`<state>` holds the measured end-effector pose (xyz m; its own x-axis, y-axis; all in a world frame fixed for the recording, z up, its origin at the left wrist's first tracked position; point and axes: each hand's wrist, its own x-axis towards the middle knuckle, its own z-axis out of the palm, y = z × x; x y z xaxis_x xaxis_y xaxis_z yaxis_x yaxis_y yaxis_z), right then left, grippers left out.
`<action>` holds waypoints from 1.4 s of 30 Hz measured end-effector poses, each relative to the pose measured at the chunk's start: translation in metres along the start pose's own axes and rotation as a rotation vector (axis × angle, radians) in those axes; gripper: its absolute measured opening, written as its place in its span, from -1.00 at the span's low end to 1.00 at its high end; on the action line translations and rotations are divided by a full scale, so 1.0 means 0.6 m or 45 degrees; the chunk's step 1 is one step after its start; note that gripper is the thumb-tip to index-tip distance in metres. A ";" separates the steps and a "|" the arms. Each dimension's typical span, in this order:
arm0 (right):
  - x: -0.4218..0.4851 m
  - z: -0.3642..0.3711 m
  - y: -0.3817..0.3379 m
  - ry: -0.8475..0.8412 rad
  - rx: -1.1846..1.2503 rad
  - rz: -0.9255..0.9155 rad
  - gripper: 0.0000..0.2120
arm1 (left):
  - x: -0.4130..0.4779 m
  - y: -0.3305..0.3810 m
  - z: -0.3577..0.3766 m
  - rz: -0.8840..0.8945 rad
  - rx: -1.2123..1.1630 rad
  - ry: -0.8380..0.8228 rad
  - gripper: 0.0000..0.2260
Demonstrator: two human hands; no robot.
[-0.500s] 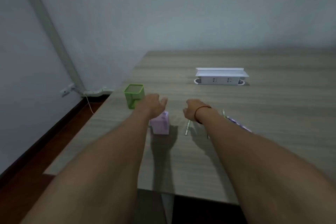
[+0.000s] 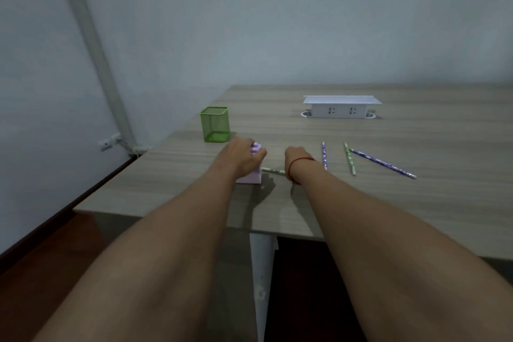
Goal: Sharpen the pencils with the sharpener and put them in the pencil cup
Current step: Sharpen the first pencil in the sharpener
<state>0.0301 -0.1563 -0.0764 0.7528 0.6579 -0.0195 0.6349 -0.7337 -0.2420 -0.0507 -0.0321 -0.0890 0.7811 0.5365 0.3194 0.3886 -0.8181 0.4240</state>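
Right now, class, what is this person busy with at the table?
The left hand steadies a lilac pencil sharpener while the right hand feeds a green pencil into its side. Three more pencils lie to the right on the table. The green mesh pencil cup is empty.

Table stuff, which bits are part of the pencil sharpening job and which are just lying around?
Job: sharpener, green pencil at it, loose pencils, cup, left hand, right hand.
Lying about: socket box, wall cable.
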 end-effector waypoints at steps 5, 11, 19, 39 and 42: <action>-0.073 0.001 0.001 0.010 -0.085 -0.037 -0.60 | -0.062 0.004 -0.024 -0.089 -0.058 -0.064 -0.60; -0.097 -0.028 0.029 0.075 -0.113 -0.014 -0.68 | -0.083 0.014 -0.031 -0.257 -0.298 -0.043 -0.49; -0.094 -0.026 0.062 0.057 0.022 -0.037 -0.59 | -0.076 0.026 -0.030 -0.264 -0.309 0.008 -0.57; -0.065 -0.007 0.047 0.142 0.026 -0.134 -0.70 | -0.093 0.026 -0.032 -0.129 -0.144 0.040 -0.65; -0.065 -0.001 0.053 0.141 0.008 -0.186 -0.71 | -0.095 0.028 -0.027 -0.106 -0.081 0.084 -0.67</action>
<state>0.0214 -0.2054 -0.0827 0.6674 0.7344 0.1232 0.7381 -0.6304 -0.2404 -0.0964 -0.0732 -0.0863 0.7126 0.6162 0.3353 0.4172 -0.7565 0.5036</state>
